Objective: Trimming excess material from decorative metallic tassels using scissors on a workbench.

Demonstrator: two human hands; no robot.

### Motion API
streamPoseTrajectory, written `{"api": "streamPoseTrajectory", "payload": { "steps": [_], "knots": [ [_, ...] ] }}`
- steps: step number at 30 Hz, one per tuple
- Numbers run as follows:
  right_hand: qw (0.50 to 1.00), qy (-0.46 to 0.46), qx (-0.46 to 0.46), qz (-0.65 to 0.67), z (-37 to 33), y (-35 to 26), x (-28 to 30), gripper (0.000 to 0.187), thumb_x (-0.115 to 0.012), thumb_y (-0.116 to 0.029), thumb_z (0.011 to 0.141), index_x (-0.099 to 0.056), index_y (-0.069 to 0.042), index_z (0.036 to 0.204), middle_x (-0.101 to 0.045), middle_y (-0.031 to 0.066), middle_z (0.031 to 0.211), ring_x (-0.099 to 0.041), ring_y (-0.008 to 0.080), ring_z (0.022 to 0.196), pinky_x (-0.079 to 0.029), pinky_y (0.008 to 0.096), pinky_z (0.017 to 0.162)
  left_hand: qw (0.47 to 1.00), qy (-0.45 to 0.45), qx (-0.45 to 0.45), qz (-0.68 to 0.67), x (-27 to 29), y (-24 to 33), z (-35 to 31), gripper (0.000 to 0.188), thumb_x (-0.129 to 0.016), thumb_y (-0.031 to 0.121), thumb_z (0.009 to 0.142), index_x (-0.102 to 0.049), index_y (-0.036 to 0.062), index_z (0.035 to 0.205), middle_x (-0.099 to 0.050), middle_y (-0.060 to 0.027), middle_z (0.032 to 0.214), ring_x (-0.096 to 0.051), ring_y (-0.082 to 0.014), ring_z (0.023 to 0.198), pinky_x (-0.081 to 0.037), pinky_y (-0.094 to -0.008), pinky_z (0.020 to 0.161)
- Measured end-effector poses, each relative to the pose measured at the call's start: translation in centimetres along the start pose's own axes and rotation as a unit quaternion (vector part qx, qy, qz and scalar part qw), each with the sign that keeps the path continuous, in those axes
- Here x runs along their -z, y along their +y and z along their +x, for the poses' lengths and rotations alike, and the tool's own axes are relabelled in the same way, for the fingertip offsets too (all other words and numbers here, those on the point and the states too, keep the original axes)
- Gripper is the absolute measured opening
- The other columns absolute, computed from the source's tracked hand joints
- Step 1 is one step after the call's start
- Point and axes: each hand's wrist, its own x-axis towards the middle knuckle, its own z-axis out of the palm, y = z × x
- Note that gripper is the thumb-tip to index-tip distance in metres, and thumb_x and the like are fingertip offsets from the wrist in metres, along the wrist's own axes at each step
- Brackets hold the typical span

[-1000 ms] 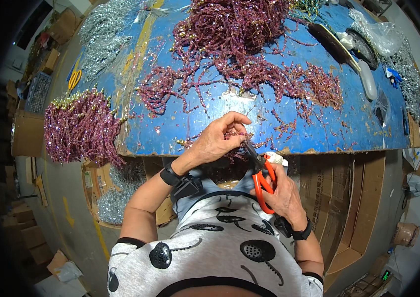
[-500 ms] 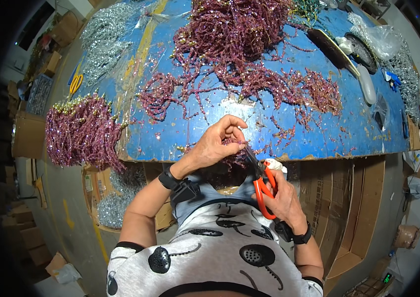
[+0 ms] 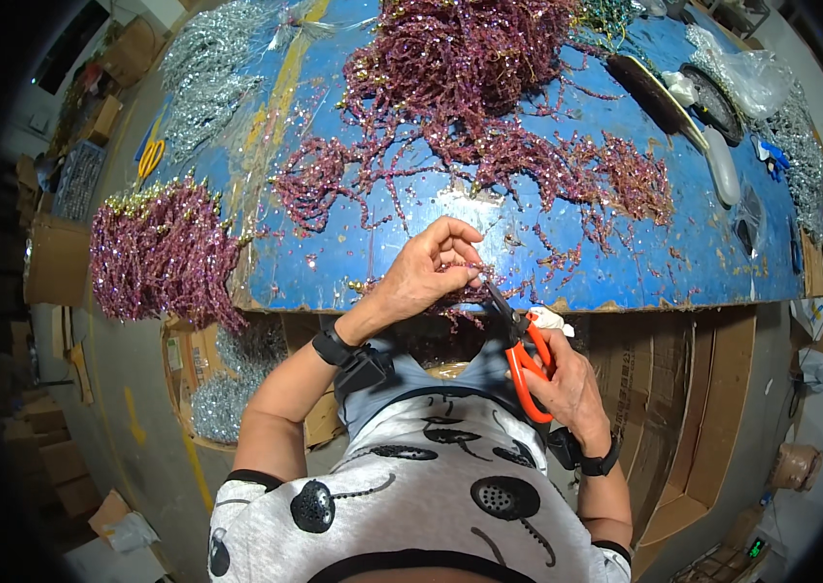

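Observation:
My left hand (image 3: 421,272) is above the table's near edge, with thumb and fingertips pinched on a purple glitter strand (image 3: 460,313). Part of the strand dangles below the fingers. In my right hand (image 3: 571,389) is a pair of pliers (image 3: 520,384) with orange handles and dark jaws. Their tips point up and left, close by the left fingertips; whether they touch the strand cannot be made out. Loose purple strands (image 3: 518,160) spread across the table in front of the hands, leading back to a large purple heap (image 3: 470,58).
The blue table (image 3: 334,272) carries a purple bundle (image 3: 168,253) hanging over its left edge, yellow-handled scissors (image 3: 151,158) and silver tinsel (image 3: 207,78). A brush (image 3: 659,102) lies at the right. Cardboard boxes (image 3: 707,418) stand below the near edge.
My right hand and the pliers have shifted slightly to the right, and the pliers' tips sit a little apart from where they were. My left hand has barely moved and keeps its pinch.

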Motion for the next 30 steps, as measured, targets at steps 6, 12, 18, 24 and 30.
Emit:
{"api": "streamPoseTrajectory", "payload": {
  "steps": [6, 12, 18, 24, 30],
  "knots": [
    [0.994, 0.000, 0.011, 0.105, 0.3, 1.4, -0.4, 0.048, -0.075, -0.011, 0.076, -0.053, -0.004, 0.118, -0.060, 0.0030, 0.086, -0.054, 0.0105, 0.071, -0.047, 0.0266, 0.067, 0.999, 0.024, 0.031, 0.002, 0.2, 0.1, 0.1, 0.025, -0.064, 0.003, 0.089, -0.054, -0.0006, 0.112, -0.061, -0.0028, 0.087, -0.062, -0.0077, 0.076, -0.051, -0.0212, 0.067],
    [0.955, 0.055, 0.014, 0.293, 2.6, -0.6, -0.7, 0.039, -0.072, -0.005, 0.083, -0.048, -0.003, 0.115, -0.064, 0.0027, 0.096, -0.058, 0.0073, 0.078, -0.049, 0.0226, 0.073, 0.994, -0.045, 0.023, 0.100, -1.0, 1.9, -0.9, 0.019, -0.064, 0.009, 0.091, -0.059, 0.0018, 0.108, -0.062, 0.0005, 0.085, -0.057, -0.0038, 0.074, -0.048, -0.0212, 0.066],
    [0.943, 0.082, 0.056, 0.317, 4.9, -2.0, -1.8, 0.040, -0.075, -0.007, 0.082, -0.050, -0.003, 0.113, -0.066, 0.0056, 0.101, -0.062, 0.0089, 0.085, -0.051, 0.0255, 0.078, 0.990, -0.061, 0.015, 0.127, -1.5, 2.1, -1.1, 0.020, -0.061, 0.011, 0.092, -0.061, 0.0019, 0.110, -0.065, -0.0022, 0.092, -0.060, -0.0066, 0.083, -0.049, -0.0229, 0.074],
    [0.951, 0.091, 0.064, 0.289, 4.9, -1.2, -2.9, 0.040, -0.077, -0.009, 0.080, -0.051, -0.004, 0.110, -0.060, 0.0000, 0.088, -0.057, 0.0065, 0.078, -0.047, 0.0231, 0.071, 0.990, -0.044, 0.005, 0.133, -1.5, 1.5, -1.3, 0.018, -0.062, 0.008, 0.092, -0.060, 0.0005, 0.108, -0.064, -0.0018, 0.089, -0.058, -0.0058, 0.076, -0.047, -0.0210, 0.066],
    [0.930, 0.105, 0.080, 0.343, 4.8, -0.9, -3.3, 0.037, -0.071, -0.003, 0.084, -0.049, -0.003, 0.113, -0.059, -0.0002, 0.089, -0.055, 0.0043, 0.076, -0.046, 0.0198, 0.069, 0.984, -0.016, 0.067, 0.166, -2.1, 1.1, -1.0, 0.016, -0.061, 0.011, 0.093, -0.062, 0.0003, 0.105, -0.063, -0.0005, 0.084, -0.058, -0.0056, 0.075, -0.048, -0.0216, 0.067]
  ]
}}
